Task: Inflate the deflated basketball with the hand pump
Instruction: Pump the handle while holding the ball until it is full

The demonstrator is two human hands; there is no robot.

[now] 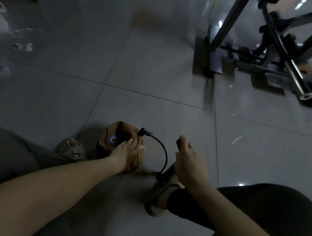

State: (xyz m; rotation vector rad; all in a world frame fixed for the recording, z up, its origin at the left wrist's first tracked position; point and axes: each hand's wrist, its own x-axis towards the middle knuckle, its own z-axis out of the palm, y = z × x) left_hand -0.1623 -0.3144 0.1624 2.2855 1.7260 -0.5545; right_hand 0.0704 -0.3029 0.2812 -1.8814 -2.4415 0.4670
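While left hand [125, 150] presses basketball [117, 131], right hand [189, 163] grips pump handle [178, 143].

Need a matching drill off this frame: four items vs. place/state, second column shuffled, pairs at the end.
Items
1. basketball
2. hose
3. right hand
4. metal frame

Place or state
A. black, thin, bent in an arc
B. upper right of the view, untouched
C. grips the pump handle
D. brown, caved in, under the left hand

Pairs: 1-D, 2-A, 3-C, 4-B
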